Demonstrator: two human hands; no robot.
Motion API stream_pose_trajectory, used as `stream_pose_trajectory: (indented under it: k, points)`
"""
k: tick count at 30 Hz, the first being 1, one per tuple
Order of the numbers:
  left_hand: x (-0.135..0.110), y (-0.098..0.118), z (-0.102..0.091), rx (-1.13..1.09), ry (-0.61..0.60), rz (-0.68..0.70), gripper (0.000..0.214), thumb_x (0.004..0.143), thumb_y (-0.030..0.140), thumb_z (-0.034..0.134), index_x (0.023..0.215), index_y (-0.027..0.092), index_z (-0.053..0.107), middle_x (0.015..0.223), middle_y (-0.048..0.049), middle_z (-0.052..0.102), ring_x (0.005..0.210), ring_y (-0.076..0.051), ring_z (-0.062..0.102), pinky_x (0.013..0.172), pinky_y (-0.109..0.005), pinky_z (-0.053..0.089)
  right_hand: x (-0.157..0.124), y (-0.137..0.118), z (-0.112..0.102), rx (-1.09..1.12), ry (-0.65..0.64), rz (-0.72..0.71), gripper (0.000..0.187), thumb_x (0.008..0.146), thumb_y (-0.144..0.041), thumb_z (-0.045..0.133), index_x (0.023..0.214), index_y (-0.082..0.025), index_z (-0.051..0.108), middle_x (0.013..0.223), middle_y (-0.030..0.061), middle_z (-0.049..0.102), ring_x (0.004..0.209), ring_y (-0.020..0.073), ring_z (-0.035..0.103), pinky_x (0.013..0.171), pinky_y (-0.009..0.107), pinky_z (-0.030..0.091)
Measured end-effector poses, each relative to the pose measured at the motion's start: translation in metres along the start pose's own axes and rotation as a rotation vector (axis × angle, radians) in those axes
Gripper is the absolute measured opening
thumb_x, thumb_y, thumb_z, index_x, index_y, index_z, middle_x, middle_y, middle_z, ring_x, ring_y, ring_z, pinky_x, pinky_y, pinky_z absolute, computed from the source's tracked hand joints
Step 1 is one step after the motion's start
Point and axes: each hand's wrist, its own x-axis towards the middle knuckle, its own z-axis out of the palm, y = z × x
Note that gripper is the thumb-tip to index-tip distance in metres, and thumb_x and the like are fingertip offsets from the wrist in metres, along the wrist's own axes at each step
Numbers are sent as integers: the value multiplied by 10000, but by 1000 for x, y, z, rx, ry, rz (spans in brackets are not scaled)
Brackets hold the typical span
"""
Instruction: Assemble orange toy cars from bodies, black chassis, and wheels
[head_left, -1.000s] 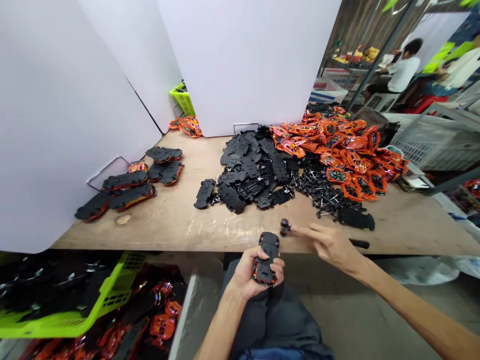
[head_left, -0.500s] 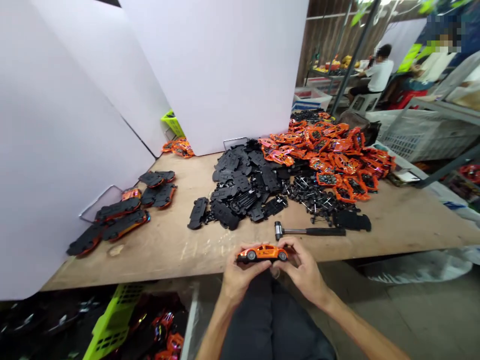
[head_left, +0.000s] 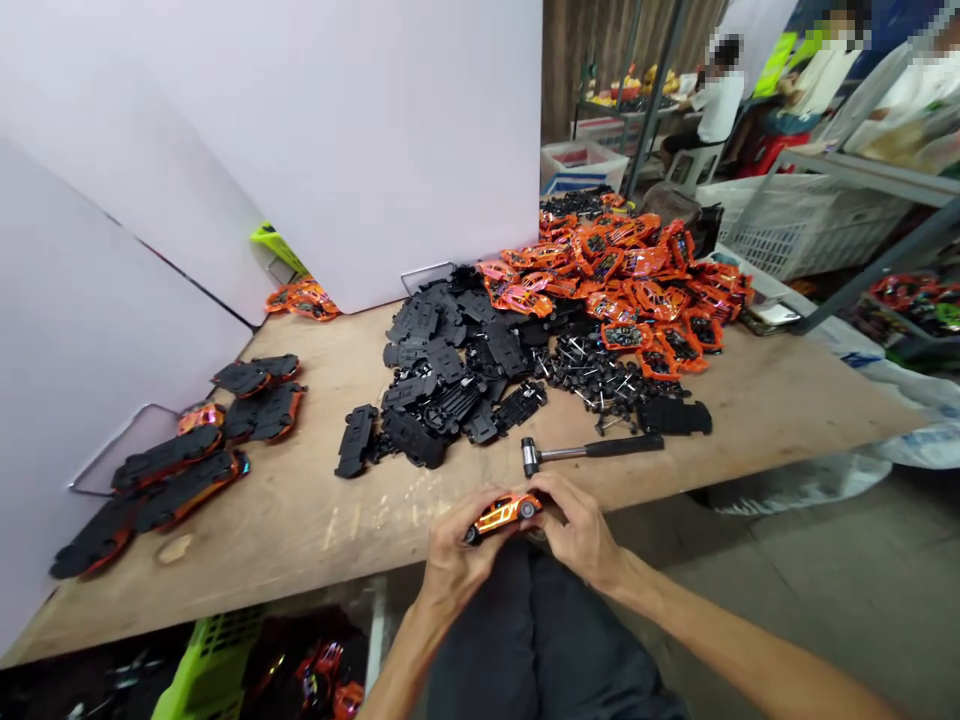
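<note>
Between both hands I hold an orange toy car [head_left: 501, 514] with dark wheels, just over the table's front edge. My left hand [head_left: 454, 548] is closed round its left end, and my right hand [head_left: 576, 525] grips its right end. The car is tilted, its right end higher. Just beyond my right hand lies a hammer [head_left: 592, 450] with a black handle. A heap of black car bases [head_left: 450, 350] sits behind it, beside loose wheel axles [head_left: 589, 375] and a big pile of orange car shells [head_left: 637, 265].
Several cars lie upside down [head_left: 184, 485] at the left of the wooden table [head_left: 300, 540]. White panels [head_left: 375, 130] stand behind. A green crate [head_left: 202, 655] is below the front edge. At the back right, a person in white [head_left: 716, 105] sits on a stool near white baskets [head_left: 810, 220].
The toy car has turned from level to tilted, its right end raised, with both hands still on it. My view has swung to the right, so the table things appear further left.
</note>
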Motion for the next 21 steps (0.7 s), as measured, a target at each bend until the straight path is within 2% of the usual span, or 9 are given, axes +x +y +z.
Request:
stream_pose_trajectory:
  k: [5,9,11,13,15,17,18,21]
  points:
    - [-2,3,-6,-164,29,-187,316,751,345,888,1041,240,819,1075,-69,811,1024,-280,758,934,-361,588,9,-24,-16,49,-116,4,335,962,-142,662,1267,-268,606,1143,64,690,1068,234,684,934,361,589]
    - [-4,18,-7,-290,52,-289,410,657,384,934,1009,211,814,1057,-75,806,1014,-286,746,931,-362,582,15,-60,-19,-29,-100,-26,530,992,-123,575,1484,-282,457,1313,103,657,1230,248,646,1068,401,551]
    - [-10,26,-5,-285,40,-325,454,649,402,932,1038,205,803,1076,-77,804,1025,-288,740,955,-366,569,17,-71,-16,-50,-88,12,607,1000,-179,597,1560,-275,385,1331,115,659,1229,258,657,1075,408,555]
    - [-16,31,-7,-242,38,-362,483,649,431,926,1053,198,800,1063,-73,805,1008,-284,737,952,-362,562,19,-71,-14,-54,-96,85,624,1001,-265,630,1576,-264,389,1256,105,702,1148,262,702,1022,403,593]
    - [-19,27,-18,-172,44,-405,494,657,469,915,1053,194,804,1009,-63,806,953,-270,735,906,-347,566,20,-60,-18,-69,-134,131,584,999,-365,649,1542,-264,459,1227,90,730,1117,264,726,995,402,613]
    - [-13,16,-48,-82,137,-427,512,709,525,868,1086,186,799,972,-62,800,923,-264,727,867,-342,565,22,-38,-28,-129,-140,139,518,1000,-445,639,1479,-272,546,1330,89,709,1198,280,703,1049,424,587]
    - [-7,9,-71,-27,229,-426,532,743,554,831,1118,178,790,976,-67,794,928,-266,722,861,-345,562,24,-26,-35,-168,-105,141,498,996,-477,633,1446,-272,581,1364,92,696,1222,291,693,1066,437,577]
    - [21,-15,-165,254,578,-396,613,818,620,712,1198,139,749,1000,-95,768,953,-286,702,857,-365,553,34,4,-57,-229,53,181,446,970,-568,623,1302,-275,680,1228,91,760,1040,292,760,943,428,637]
